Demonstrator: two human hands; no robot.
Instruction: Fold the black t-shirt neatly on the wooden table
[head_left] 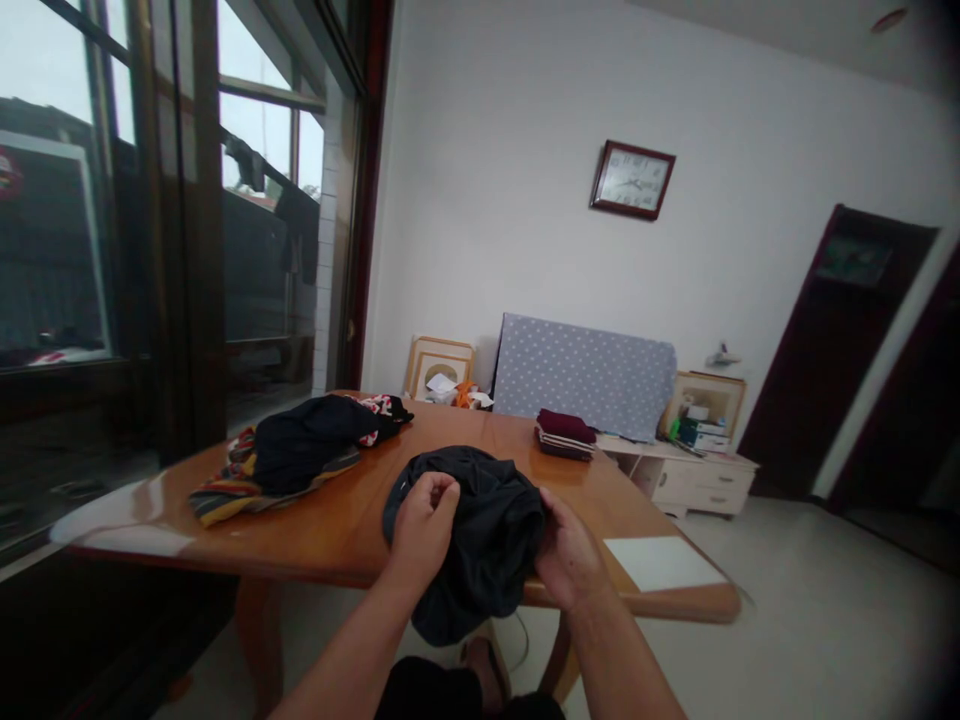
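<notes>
A dark, crumpled garment (480, 530) is bunched up between my hands at the table's near edge, part of it hanging below the edge. What kind of garment it is does not show. My left hand (429, 515) pinches its upper left side, fingers curled into the cloth. On the right side, my right hand (564, 545) grips the cloth, with its fingertips partly hidden behind the folds.
The wooden table (442, 425) carries a loose heap of clothes (307, 445) at left. Folded clothes (564, 436) are stacked toward the back right. A white sheet (664, 563) lies near the right corner. Behind stand a cloth-covered panel (581, 375) and a white cabinet (701, 482).
</notes>
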